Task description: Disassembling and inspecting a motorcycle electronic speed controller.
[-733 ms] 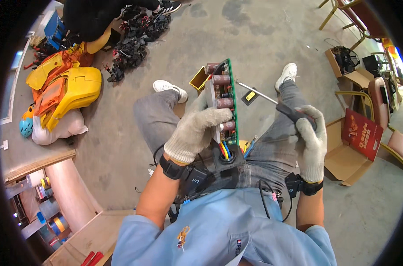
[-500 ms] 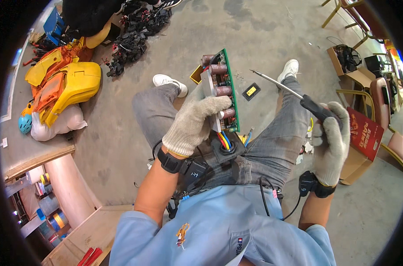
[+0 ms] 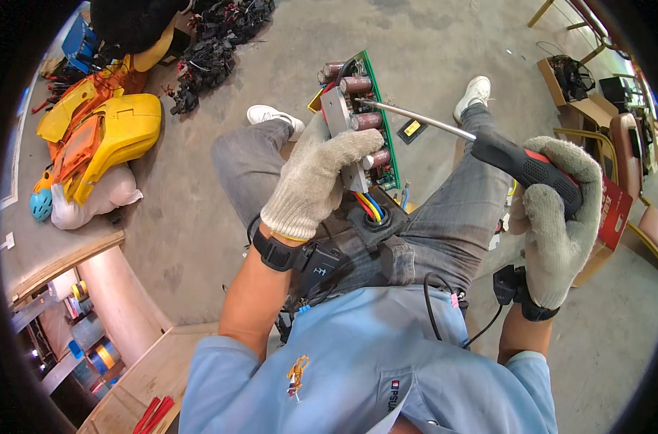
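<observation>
My gloved left hand grips a green circuit board with several brown cylindrical capacitors and a metal plate along its left side, tilted upright over my lap. Red, yellow and blue wires run from its lower end into a black housing on my lap. My gloved right hand is closed round the black-and-red handle of a screwdriver, whose long shaft points left, its tip at or just over the board's upper part. A small black piece with a yellow label lies on the floor beyond.
Yellow and orange plastic shells, a blue helmet, black wired parts and a dark-clothed person are upper left. Chairs and cardboard boxes stand at right. Wooden boards and spools are lower left.
The board has risen away from my body in my left hand. My right hand has moved outward and tilted the screwdriver flatter, bringing its tip left to the board.
</observation>
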`<state>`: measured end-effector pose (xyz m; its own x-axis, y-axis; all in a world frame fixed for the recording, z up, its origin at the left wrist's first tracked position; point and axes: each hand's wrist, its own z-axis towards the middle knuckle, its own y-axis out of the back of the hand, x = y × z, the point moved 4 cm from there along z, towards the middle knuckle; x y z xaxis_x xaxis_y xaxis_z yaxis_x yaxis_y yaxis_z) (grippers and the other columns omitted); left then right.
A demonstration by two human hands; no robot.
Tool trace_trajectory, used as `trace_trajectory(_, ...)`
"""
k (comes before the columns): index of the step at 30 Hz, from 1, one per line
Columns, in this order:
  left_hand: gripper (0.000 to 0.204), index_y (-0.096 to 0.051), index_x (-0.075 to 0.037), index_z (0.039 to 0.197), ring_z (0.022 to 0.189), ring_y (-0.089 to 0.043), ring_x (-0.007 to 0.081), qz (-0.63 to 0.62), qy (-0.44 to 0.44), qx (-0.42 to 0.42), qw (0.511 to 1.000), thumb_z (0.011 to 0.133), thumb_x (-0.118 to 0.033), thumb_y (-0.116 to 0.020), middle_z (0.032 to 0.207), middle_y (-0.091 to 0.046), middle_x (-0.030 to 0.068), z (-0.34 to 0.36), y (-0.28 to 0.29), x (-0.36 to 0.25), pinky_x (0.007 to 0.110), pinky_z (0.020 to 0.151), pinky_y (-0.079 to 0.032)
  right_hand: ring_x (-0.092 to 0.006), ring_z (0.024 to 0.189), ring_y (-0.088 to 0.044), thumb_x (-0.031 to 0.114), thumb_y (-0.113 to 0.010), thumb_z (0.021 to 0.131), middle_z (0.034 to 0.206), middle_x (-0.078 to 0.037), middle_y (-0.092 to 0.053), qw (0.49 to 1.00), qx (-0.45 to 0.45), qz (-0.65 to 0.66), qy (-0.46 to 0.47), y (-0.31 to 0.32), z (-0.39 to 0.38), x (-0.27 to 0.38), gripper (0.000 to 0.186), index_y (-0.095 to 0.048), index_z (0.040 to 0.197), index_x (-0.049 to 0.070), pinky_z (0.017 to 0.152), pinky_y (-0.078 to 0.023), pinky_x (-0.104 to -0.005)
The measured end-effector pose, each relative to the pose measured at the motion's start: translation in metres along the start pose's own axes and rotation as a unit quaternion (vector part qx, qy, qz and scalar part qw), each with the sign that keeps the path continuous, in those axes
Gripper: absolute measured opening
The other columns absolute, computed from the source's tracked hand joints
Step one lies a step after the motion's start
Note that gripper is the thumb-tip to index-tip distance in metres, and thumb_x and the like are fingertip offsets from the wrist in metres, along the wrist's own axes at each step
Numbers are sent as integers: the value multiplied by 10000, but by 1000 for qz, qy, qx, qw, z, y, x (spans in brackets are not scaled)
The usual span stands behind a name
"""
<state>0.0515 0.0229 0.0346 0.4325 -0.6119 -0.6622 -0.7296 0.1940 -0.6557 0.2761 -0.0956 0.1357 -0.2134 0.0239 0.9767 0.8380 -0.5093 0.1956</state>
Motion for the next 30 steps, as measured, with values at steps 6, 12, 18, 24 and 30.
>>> trace_trajectory(6, 434, -554, -108, 1331, 893, -558, 75, 5, 17, -16, 1000, 931, -7, -691, 1052, -547, -46, -5, -1, 0, 267, 793, -520, -104, 715, -642, 25, -762, 900, 1141, -130, -701, 999, 23, 0, 24, -7, 2, -3, 415, -595, 1279, 5, 596, -514, -228)
trace_trajectory(12, 471, -533, -105, 1366, 892, -557, 76, 25, 8, -15, 1000, 932, -3, -684, 1077, -544, -34, -5, -4, -1, 265, 793, -519, -105, 738, -654, 82, -806, 911, 1144, -121, -699, 998, 31, -26, 37, -7, 4, -4, 428, -599, 1279, 9, 624, -530, -226)
trace_trajectory(18, 562, -507, -145, 1414, 808, -595, 122, -6, 1, 3, 1000, 919, 20, -719, 1052, -559, -6, -1, -5, -2, 285, 703, -529, -113, 812, -672, 114, -830, 905, 1182, -122, -693, 994, 34, -68, 81, -5, 7, -8, 456, -606, 1289, 12, 700, -560, -236)
trace_trajectory(24, 383, -569, -71, 1282, 863, -578, 87, 45, 6, 1, 999, 930, -58, -719, 1060, -555, -32, -2, -4, -1, 263, 755, -521, -156, 975, -686, 125, -848, 889, 1192, -116, -696, 989, 32, -112, 95, -4, 7, -5, 474, -610, 1286, 23, 855, -576, -290)
trace_trajectory(30, 434, -535, -57, 1310, 858, -593, 113, 65, -16, 9, 998, 922, -52, -727, 1050, -567, -7, -3, -9, -5, 280, 740, -527, -238, 1143, -695, 153, -883, 857, 1274, -138, -694, 975, 49, -143, 161, 1, 8, -3, 542, -607, 1306, 25, 1006, -568, -363)
